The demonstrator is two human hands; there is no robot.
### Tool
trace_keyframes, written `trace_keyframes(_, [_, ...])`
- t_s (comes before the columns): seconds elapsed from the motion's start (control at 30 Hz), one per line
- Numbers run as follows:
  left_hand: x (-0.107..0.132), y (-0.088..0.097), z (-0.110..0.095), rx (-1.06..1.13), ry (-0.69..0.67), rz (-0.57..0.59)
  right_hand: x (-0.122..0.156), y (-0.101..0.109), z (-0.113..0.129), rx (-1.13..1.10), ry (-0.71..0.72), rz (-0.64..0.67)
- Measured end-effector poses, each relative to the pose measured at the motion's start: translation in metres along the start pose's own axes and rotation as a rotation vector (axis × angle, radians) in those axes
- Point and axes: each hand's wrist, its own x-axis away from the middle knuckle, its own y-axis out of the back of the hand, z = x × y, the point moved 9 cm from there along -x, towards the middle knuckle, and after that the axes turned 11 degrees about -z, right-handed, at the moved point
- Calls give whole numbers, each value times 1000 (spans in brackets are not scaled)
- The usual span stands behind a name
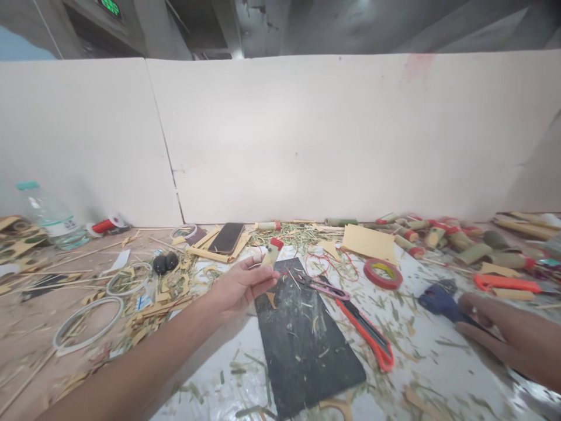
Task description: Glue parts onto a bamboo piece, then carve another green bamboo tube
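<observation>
My left hand (245, 280) is closed around a short pale bamboo piece (272, 254) with a red end, held up above the far end of a black board (307, 345). On the right, my right hand (499, 333) has its fingers around the handle of a dark blue glue gun (438, 299), whose nozzle side points left. Between the hands lie pink-handled scissors (326, 286) and an orange utility knife (368, 339), both partly over the board. A roll of red tape (383, 273) rests beyond the knife.
Bamboo shavings litter the table. A phone (227, 238) and yellow card (369, 241) lie toward the back, near a white partition (307, 140). Red-ended bamboo tubes (458, 240) are heaped at back right, by another orange cutter (507, 284). A water bottle (55, 219) stands far left.
</observation>
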Motion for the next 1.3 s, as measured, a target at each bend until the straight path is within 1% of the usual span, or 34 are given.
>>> trace_keyframes(0.03, [1,-3,0,-32,-17,16,-4,-2,11,-34,13,108])
trace_keyframes(0.1, [2,-12,-2,-113,-79,51,-16,11,38,-105,0,114])
trace_keyframes(0.13, [3,-17,-4,-164,-125,61,-21,17,58,-190,-3,117])
trace_keyframes(0.17, [4,-22,-7,-223,-178,64,-24,19,81,-284,0,149])
trace_keyframes(0.2, [4,-26,-11,-290,-236,56,-27,19,108,-407,25,186])
trace_keyframes(0.23, [5,-30,-15,-361,-296,41,-29,18,137,-539,56,237])
trace_keyframes(0.27, [7,-35,-19,-433,-351,29,-32,17,163,-666,73,262])
trace_keyframes(0.33, [8,-43,-26,-549,-435,13,-39,9,211,-883,102,337])
trace_keyframes(0.4, [8,-49,-30,-607,-480,5,-50,1,246,-973,149,362])
trace_keyframes(0.47, [5,-49,-34,-608,-493,-13,-63,-7,269,-1014,213,360])
trace_keyframes(0.53, [1,-48,-36,-568,-497,-4,-75,-13,281,-1057,238,339])
trace_keyframes(0.63, [-1,-47,-40,-500,-531,25,-85,-21,285,-1108,225,329])
trace_keyframes(0.7, [-2,-46,-43,-453,-537,39,-87,-24,286,-1120,216,330])
trace_keyframes(0.8, [-1,-45,-42,-391,-503,48,-84,-23,286,-1109,215,314])
trace_keyframes(0.9, [1,-46,-42,-416,-501,42,-81,-19,285,-1067,199,278])
trace_keyframes(1.03, [5,-54,-40,-452,-526,138,-78,-14,284,-1058,183,290])
trace_keyframes(1.1, [5,-56,-39,-464,-532,166,-76,-12,283,-1042,188,298])
trace_keyframes(1.3, [3,-55,-36,-524,-528,167,-74,-14,282,-990,189,337])
